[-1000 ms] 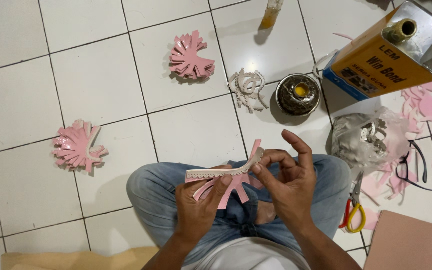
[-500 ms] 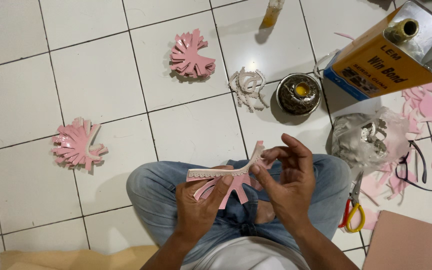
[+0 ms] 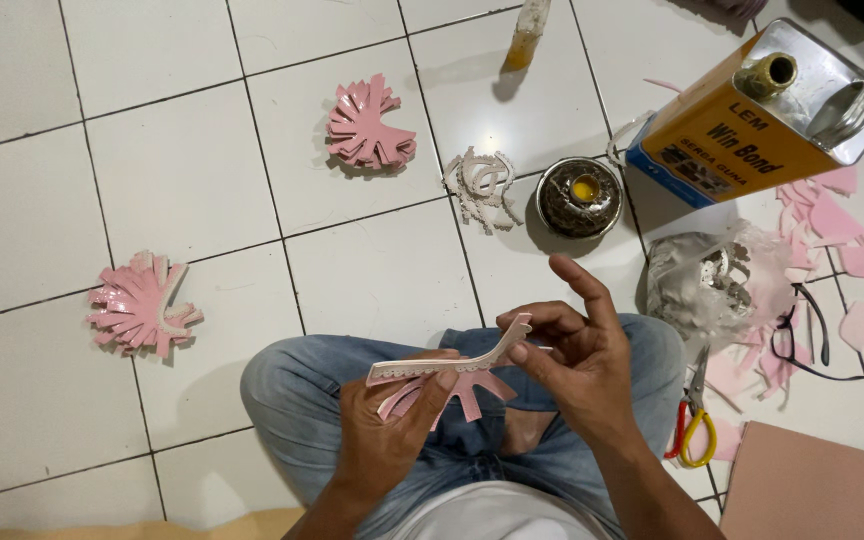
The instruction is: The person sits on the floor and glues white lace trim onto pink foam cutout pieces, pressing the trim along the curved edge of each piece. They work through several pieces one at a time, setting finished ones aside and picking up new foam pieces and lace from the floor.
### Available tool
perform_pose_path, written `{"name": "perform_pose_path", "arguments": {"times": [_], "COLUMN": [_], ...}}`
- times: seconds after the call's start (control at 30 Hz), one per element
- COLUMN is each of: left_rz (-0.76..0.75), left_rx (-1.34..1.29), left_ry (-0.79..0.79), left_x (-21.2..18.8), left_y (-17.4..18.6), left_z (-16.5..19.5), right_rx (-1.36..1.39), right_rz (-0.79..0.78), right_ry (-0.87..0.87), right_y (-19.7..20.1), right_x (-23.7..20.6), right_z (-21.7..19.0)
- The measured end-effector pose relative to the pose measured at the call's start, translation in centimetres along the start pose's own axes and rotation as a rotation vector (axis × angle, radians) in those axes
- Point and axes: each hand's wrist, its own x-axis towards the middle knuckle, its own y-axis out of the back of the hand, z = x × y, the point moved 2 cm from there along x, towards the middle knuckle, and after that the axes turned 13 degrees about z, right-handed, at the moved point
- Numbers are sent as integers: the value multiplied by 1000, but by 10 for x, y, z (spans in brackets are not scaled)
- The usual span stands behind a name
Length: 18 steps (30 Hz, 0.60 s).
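Pink fringed foam strip with white lace edging (image 3: 449,372) held over lap, above jeans (image 3: 302,400); left hand (image 3: 387,435) gripping its left end, right hand (image 3: 577,365) pinching its raised right end. 2 finished pink fans (image 3: 367,125) (image 3: 140,308) on white tiled floor (image 3: 182,190), open round glue tin (image 3: 578,196) near yellow-handled pliers (image 3: 692,420)
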Motion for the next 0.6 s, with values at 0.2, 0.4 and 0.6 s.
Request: {"name": "perform_pose_path", "arguments": {"times": [0.2,0.4,0.6], "left_rz": [-5,-31,-27], "left_rx": [1,-5,24], "left_ry": [-49,-13,12], "left_x": [-2,-1,2], "left_y": [-1,-2,-2], "left_z": [2,2,-1], "right_rx": [-28,-21,5], "right_rz": [63,51,81], "right_ry": [-16,-2,-34], "right_y": [2,7,7], "right_x": [0,-2,-1], "right_z": [0,-2,1]}}
